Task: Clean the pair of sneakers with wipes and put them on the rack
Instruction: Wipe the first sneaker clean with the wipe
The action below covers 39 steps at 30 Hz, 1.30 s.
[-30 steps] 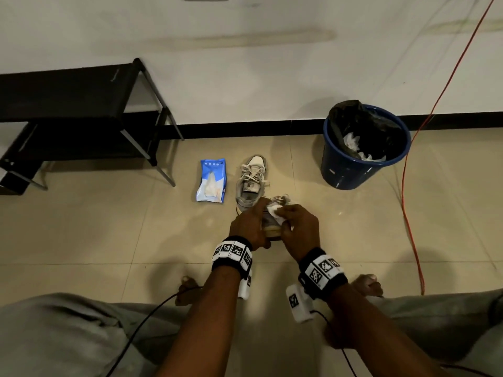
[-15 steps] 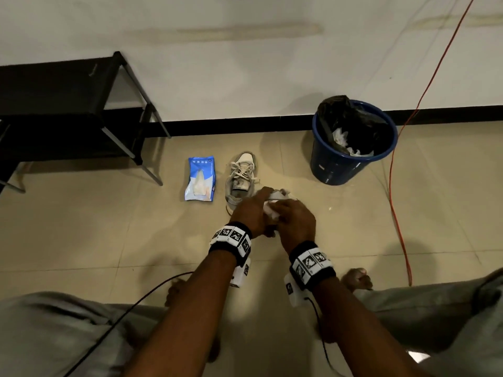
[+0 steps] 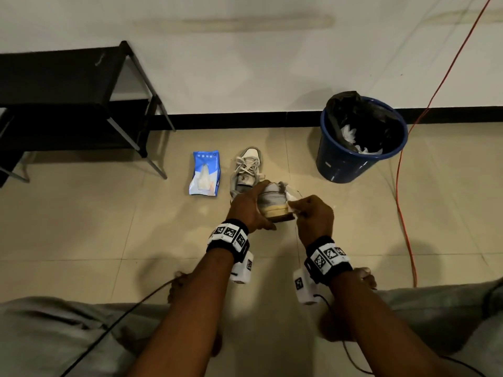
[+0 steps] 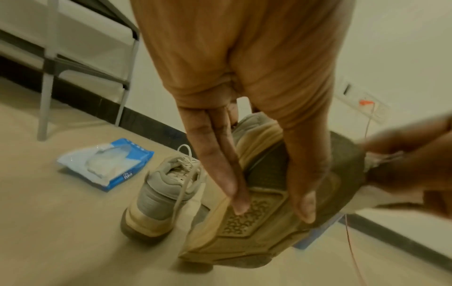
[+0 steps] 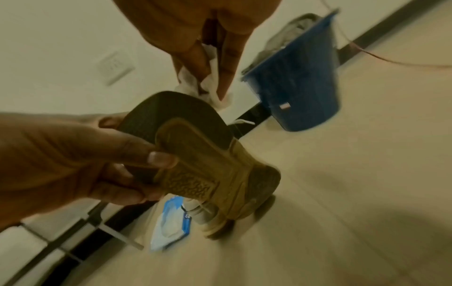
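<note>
White wipe (image 3: 291, 198) pinched in right hand (image 3: 313, 217), rubbing the gray sneaker (image 3: 273, 201) that left hand (image 3: 246, 209) grips above the floor.
That sneaker could slip down if the fingers (image 4: 228, 170) loosen. Two sneakers, second one (image 3: 246, 172) on the floor; one wipe pack (image 3: 205, 172), one bucket (image 3: 356, 156), one rack (image 3: 62, 85).

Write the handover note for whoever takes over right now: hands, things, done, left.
Left hand grips one sneaker, lifted and tilted.
Right hand pinches a wipe at that sneaker's edge.
Other sneaker stands on the floor beside the wipes pack.
Used wipes lie in the blue bin.
Rack holds no sneakers in view.
Left: finish wiping, then rack both.
</note>
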{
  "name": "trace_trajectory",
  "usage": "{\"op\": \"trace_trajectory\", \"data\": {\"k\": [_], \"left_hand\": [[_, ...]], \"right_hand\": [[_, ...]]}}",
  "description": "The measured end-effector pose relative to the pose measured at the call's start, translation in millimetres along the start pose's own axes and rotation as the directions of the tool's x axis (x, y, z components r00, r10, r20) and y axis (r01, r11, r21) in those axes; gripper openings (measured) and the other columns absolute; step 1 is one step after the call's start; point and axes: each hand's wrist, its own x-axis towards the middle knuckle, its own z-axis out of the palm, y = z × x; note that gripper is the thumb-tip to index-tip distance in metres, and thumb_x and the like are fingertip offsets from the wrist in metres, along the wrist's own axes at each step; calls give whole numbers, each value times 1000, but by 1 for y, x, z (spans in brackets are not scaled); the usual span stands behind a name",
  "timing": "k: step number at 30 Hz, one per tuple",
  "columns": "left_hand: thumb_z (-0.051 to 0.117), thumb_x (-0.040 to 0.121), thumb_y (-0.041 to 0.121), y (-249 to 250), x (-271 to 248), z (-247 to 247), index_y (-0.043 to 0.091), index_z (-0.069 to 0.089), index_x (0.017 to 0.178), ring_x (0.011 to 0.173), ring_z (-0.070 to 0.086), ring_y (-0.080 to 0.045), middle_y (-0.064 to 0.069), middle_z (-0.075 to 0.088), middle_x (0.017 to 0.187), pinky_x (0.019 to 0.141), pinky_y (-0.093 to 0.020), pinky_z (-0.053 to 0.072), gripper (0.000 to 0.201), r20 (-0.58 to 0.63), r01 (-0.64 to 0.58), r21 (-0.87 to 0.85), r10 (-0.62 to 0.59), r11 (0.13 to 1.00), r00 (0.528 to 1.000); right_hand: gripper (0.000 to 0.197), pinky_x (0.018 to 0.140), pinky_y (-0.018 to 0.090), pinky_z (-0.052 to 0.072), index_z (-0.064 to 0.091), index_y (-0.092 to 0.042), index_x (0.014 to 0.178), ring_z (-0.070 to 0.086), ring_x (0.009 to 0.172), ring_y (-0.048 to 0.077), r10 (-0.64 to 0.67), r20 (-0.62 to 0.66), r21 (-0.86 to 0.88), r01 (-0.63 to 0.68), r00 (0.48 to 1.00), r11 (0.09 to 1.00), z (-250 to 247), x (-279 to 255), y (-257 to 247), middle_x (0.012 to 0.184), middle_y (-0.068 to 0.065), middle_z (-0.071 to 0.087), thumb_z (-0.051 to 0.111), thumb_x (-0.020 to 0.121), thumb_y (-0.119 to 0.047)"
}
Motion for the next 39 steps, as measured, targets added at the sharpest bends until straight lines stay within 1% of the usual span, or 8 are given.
{"op": "trace_trajectory", "data": {"k": [6, 16, 19, 22, 26, 30, 35, 39], "left_hand": [[100, 42, 22, -4, 6, -5, 36, 36, 148, 119, 55, -24, -4, 54, 138, 55, -5, 48, 125, -12, 74, -81, -75, 994, 997], [90, 59, 7, 6, 14, -2, 37, 44, 143, 86, 66, -26, -9, 54, 131, 41, -23, 51, 100, -32, 81, -229, -91, 970, 995], [89, 63, 6, 12, 14, 3, 32, 43, 145, 88, 60, -19, 11, 35, 131, 46, -24, 54, 99, -38, 37, -206, -46, 978, 998], [75, 82, 12, 14, 12, 2, 41, 53, 136, 103, 60, -26, 7, 44, 139, 61, -41, 62, 65, -34, 46, -182, -52, 982, 998], [95, 51, 8, 13, 12, 3, 34, 40, 147, 97, 58, -20, -3, 50, 134, 45, -24, 55, 114, 3, 55, -137, -55, 989, 998], [98, 45, 18, 10, 8, -6, 27, 39, 141, 96, 64, -22, -7, 60, 126, 63, -31, 61, 113, 2, 26, -65, -26, 998, 1000], [99, 43, 19, 9, 0, 4, 16, 27, 142, 116, 58, -28, -10, 57, 132, 91, -34, 51, 123, 88, 27, 34, -30, 999, 996], [98, 47, 26, -1, -6, 13, 28, 21, 141, 113, 62, -29, -4, 57, 130, 85, -40, 57, 122, 141, 59, -38, -53, 998, 989]], "right_hand": [[33, 78, 22, 49, 78, -13, 91, 68, 84, 21, 48, -55, 114, -42, 997, 993, 0, 0, -8, 90, 5, 73, 66, 72, 11], [37, 77, 33, 54, 78, -14, 85, 65, 87, 24, -220, -58, 59, 223, 974, 973, 2, 3, -20, 93, 5, 72, 68, 63, 14], [36, 77, 42, 55, 77, -13, 89, 64, 85, 25, -10, -174, 158, 38, 985, 987, 2, 5, -21, 91, 7, 71, 69, 65, 13], [39, 70, 35, 51, 75, -13, 99, 60, 83, 26, -268, -41, 41, 270, 963, 962, 3, -2, -32, 88, 8, 69, 68, 70, 11], [36, 73, 35, 53, 76, -13, 90, 63, 86, 30, 34, -203, 116, -10, 979, 993, -1, 12, -8, 89, 7, 68, 68, 66, 12], [37, 75, 27, 48, 77, -12, 92, 61, 88, 22, -152, -41, 77, 154, 988, 985, 2, 2, -13, 92, 7, 68, 66, 68, 13], [27, 76, 38, 58, 77, -8, 85, 67, 79, 21, 263, -96, 357, -214, 960, 909, 5, 12, 6, 88, 7, 71, 70, 70, 12], [24, 80, 4, 46, 76, -7, 95, 63, 88, 10, 300, -46, 462, -246, 953, 852, 12, -11, -4, 97, 3, 70, 68, 75, 5]]}}
